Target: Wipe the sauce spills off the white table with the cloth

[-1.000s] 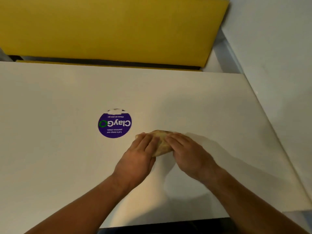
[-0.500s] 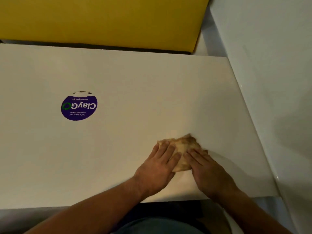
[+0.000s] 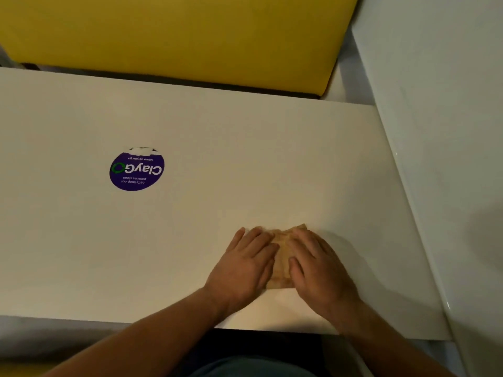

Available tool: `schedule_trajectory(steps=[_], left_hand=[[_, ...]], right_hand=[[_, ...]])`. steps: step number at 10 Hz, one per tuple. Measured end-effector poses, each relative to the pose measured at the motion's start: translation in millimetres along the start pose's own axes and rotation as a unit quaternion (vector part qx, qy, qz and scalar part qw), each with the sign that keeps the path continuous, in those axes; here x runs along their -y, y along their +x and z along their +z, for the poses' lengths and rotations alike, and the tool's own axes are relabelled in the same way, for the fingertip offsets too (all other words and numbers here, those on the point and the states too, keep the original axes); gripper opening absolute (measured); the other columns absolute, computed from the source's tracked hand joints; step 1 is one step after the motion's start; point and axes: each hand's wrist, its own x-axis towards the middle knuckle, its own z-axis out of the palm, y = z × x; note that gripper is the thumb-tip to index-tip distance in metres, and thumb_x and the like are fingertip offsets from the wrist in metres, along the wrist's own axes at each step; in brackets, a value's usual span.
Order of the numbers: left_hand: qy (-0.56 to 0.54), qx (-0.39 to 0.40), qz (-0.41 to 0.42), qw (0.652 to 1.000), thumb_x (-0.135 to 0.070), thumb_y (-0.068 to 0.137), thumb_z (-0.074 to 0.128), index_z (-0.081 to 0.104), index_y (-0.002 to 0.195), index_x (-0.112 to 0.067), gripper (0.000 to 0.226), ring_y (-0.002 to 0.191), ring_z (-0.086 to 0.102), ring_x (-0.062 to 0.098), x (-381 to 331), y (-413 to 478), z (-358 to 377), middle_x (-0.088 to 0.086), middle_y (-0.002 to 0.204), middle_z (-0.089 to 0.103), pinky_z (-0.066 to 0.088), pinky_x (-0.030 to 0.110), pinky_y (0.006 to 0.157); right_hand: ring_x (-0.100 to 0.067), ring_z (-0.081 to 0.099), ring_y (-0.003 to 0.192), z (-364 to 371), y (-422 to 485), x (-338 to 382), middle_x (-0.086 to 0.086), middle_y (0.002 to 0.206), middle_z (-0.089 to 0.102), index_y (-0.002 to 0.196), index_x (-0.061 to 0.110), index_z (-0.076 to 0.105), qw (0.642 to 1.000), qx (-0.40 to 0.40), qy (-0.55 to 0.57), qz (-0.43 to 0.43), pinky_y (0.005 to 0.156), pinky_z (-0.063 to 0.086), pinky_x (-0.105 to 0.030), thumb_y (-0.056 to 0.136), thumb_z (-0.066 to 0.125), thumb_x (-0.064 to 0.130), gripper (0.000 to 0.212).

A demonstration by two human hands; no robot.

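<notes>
A folded tan cloth (image 3: pixel 281 257) lies flat on the white table (image 3: pixel 217 148), right of centre and close to the near edge. My left hand (image 3: pixel 245 265) presses on its left part, fingers spread flat. My right hand (image 3: pixel 318 265) presses on its right part, palm down. Most of the cloth is hidden under both hands; only a middle strip and the far corners show. I see no sauce marks on the table around the cloth.
A round purple sticker (image 3: pixel 137 170) is stuck to the table at the left. A yellow padded bench back (image 3: pixel 177 36) runs beyond the far edge. A glossy white wall panel (image 3: pixel 441 131) borders the table's right side.
Both hands slid the cloth from beside the purple sticker to the right and toward the near edge, then a little further along the table.
</notes>
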Motion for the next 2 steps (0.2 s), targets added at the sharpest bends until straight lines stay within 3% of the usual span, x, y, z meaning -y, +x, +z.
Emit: schedule_trajectory(steps=[1,2], left_hand=[[-0.016,-0.022,0.0,1.0,-0.031,0.099,0.046,0.068,0.112,-0.016,0.03,0.108,0.059,0.022,1,8,-1,0.003,0.116,0.066,0.038,0.039,0.102],[-0.041,-0.044,-0.018,0.998,-0.038,0.101,0.037,0.066,0.116,-0.021,0.037,0.109,0.057,0.018,12,20,-18,-0.001,0.119,0.065,0.039,0.039,0.102]], right_hand=[[-0.02,0.056,0.118,-1,13,-3,-0.001,0.128,0.061,0.12,0.016,0.065,0.999,0.05,0.006,-0.003,0.105,0.041,-0.036,0.093,0.036,0.035,0.043],[-0.021,0.064,0.099,-12,30,0,-0.002,0.107,0.069,0.102,0.014,0.071,1.0,-0.015,-0.005,-0.021,0.091,0.053,-0.04,0.087,0.039,0.035,0.041]])
